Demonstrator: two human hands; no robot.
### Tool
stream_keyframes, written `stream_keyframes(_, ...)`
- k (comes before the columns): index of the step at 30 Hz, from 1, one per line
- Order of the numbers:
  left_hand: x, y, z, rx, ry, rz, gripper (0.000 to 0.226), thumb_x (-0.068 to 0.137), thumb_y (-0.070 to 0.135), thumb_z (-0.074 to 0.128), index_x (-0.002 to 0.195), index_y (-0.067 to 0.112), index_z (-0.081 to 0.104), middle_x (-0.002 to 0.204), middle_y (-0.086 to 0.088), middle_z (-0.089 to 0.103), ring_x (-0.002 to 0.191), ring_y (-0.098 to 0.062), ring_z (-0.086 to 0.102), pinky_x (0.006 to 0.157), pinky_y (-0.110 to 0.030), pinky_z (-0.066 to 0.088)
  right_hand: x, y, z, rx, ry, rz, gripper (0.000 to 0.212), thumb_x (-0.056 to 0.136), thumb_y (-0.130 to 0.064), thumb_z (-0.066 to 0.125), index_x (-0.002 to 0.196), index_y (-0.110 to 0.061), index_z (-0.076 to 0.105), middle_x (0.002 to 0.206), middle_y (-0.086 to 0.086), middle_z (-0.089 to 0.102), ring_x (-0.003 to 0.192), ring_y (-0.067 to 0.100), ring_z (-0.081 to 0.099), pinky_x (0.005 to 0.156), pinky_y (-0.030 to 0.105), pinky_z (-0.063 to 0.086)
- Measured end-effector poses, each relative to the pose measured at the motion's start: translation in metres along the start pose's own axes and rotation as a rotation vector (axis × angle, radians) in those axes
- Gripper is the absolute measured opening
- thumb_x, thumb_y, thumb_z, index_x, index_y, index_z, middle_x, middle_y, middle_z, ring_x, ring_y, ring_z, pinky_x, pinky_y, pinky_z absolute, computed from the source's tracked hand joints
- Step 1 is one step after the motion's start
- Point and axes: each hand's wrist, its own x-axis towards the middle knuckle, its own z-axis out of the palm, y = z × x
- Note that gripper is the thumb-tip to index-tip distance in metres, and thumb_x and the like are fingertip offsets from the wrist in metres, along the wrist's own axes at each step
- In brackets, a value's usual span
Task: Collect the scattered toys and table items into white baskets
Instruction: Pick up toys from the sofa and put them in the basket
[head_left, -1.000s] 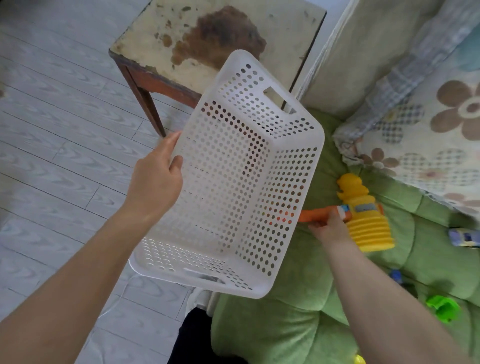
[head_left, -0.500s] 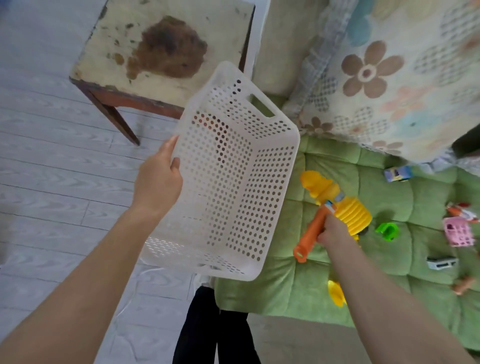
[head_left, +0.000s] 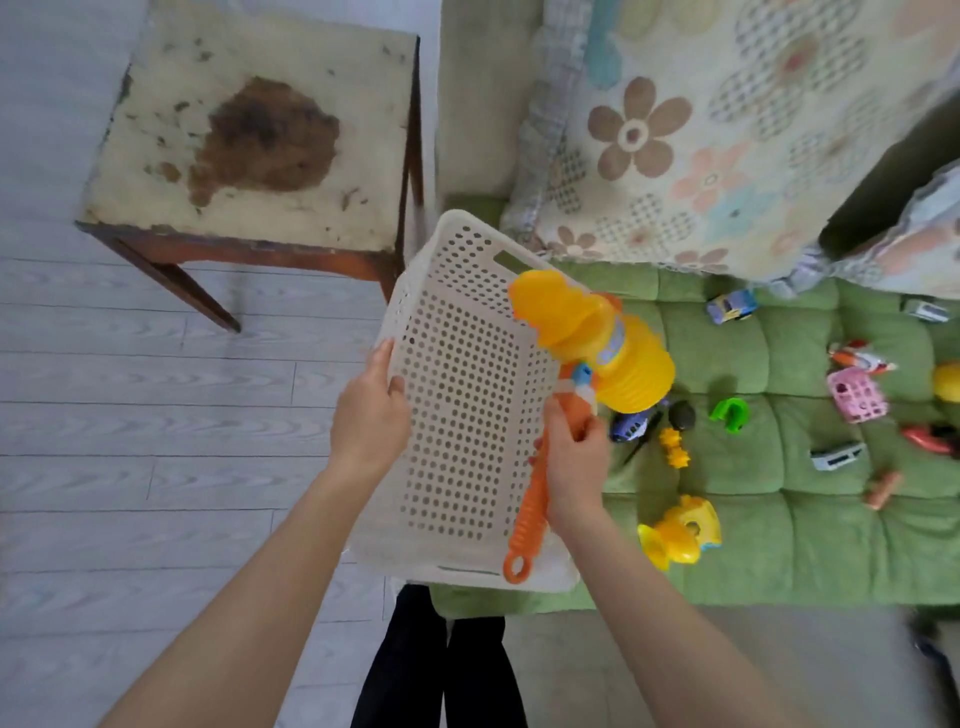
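My left hand (head_left: 370, 415) grips the left rim of a white perforated basket (head_left: 467, 395), held tilted in the air beside the green sofa cushion (head_left: 753, 467). My right hand (head_left: 574, 457) is closed around the orange handle of a toy hammer (head_left: 592, 338) with a yellow bellows head, lifted over the basket's right rim. Scattered on the cushion lie a yellow toy (head_left: 680, 530), a green piece (head_left: 730, 413), a pink toy basket (head_left: 857, 395), a blue toy car (head_left: 730, 306), a grey toy vehicle (head_left: 836, 457) and several other small toys.
A worn wooden stool (head_left: 249, 156) with a stained top stands on the pale floorboards at the upper left. A flower-patterned blanket (head_left: 701, 130) covers the sofa back. My dark-trousered legs (head_left: 441, 665) show at the bottom.
My right hand has lifted the toy hammer off the cushion and swung it up over the basket's right rim. The basket has come closer to the sofa as the view shifted right.
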Motion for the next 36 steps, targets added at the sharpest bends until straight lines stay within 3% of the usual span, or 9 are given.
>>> stream_keyframes(2,-0.005,-0.003,0.008,-0.042,-0.018,-0.004,0.045,0.098,0.014,0.035,0.143,0.018,0.032,0.130,-0.004,0.053,0.100,-0.012,0.053,0.077,-0.022,0.041,-0.007,0.006,0.010,-0.150,-0.052,-0.112,0.015,0.084,-0.024,0.062,0.078,-0.026,0.049,0.075,0.006,0.056,0.063,0.020,0.056,0.056,0.035,0.050)
stream_keyframes(4,-0.010,-0.008,0.014,-0.061,-0.025,-0.002,0.042,0.098,0.015,0.036,0.140,0.019,0.037,0.117,0.001,0.057,0.087,-0.006,0.055,0.067,-0.011,0.041,-0.011,0.013,0.020,-0.224,-0.122,-0.167,0.016,0.085,-0.022,0.061,0.079,-0.023,0.047,0.074,0.001,0.051,0.063,0.017,0.052,0.058,0.033,0.045)
stream_keyframes(8,-0.013,-0.016,0.018,-0.106,-0.037,-0.027,0.037,0.097,0.014,0.036,0.133,0.021,0.043,0.102,0.004,0.057,0.073,0.002,0.049,0.057,-0.011,0.033,-0.003,0.029,0.039,-0.266,-0.179,-0.153,0.012,0.090,-0.023,0.056,0.088,-0.015,0.047,0.077,0.002,0.049,0.069,0.017,0.048,0.060,0.029,0.039)
stream_keyframes(14,-0.016,-0.012,0.018,-0.120,-0.035,-0.003,0.038,0.097,0.014,0.037,0.134,0.023,0.043,0.097,0.013,0.052,0.073,0.010,0.047,0.056,0.003,0.036,0.027,0.037,0.050,-0.306,-0.219,-0.077,0.034,0.094,-0.028,0.049,0.125,-0.014,0.046,0.100,-0.003,0.051,0.086,0.012,0.049,0.074,0.027,0.036)
stream_keyframes(21,-0.020,-0.011,0.029,-0.120,-0.015,-0.073,0.037,0.097,0.012,0.037,0.131,0.020,0.045,0.102,0.006,0.055,0.088,-0.013,0.055,0.071,-0.020,0.039,0.042,0.028,0.031,-0.356,-0.377,-0.004,0.052,0.093,-0.027,0.053,0.140,-0.015,0.035,0.136,0.005,0.047,0.120,0.020,0.049,0.089,0.028,0.043)
stream_keyframes(25,-0.028,-0.007,0.047,-0.089,0.008,-0.108,0.038,0.096,0.011,0.037,0.132,0.019,0.045,0.102,0.007,0.051,0.089,-0.012,0.047,0.078,-0.028,0.035,0.055,0.022,-0.020,-0.236,-0.135,-0.156,0.029,0.089,-0.020,0.058,0.117,-0.010,0.057,0.109,0.005,0.064,0.096,0.013,0.059,0.083,0.026,0.047)
stream_keyframes(28,-0.036,0.000,0.063,-0.084,0.048,-0.109,0.039,0.096,0.011,0.037,0.133,0.020,0.044,0.107,0.006,0.051,0.094,-0.012,0.045,0.081,-0.029,0.035,0.080,0.029,-0.075,-0.044,0.074,-0.077,0.007,0.088,-0.012,0.058,0.093,-0.011,0.061,0.078,0.001,0.065,0.075,0.018,0.063,0.075,0.037,0.054)
stream_keyframes(32,-0.044,0.016,0.092,-0.040,0.132,-0.116,0.039,0.096,0.012,0.037,0.134,0.019,0.043,0.120,-0.006,0.056,0.101,-0.020,0.049,0.083,-0.031,0.034,0.122,0.055,-0.155,0.002,0.198,0.124,0.016,0.089,-0.008,0.054,0.101,0.001,0.060,0.071,0.007,0.060,0.058,0.016,0.056,0.054,0.026,0.049)
stream_keyframes(36,-0.045,0.025,0.109,-0.007,0.198,-0.117,0.038,0.096,0.011,0.037,0.133,0.016,0.044,0.124,-0.011,0.055,0.106,-0.026,0.050,0.087,-0.034,0.036,0.146,0.086,-0.209,-0.206,0.164,0.242,0.013,0.087,-0.012,0.056,0.094,-0.002,0.061,0.066,0.011,0.059,0.053,0.017,0.055,0.052,0.030,0.048)
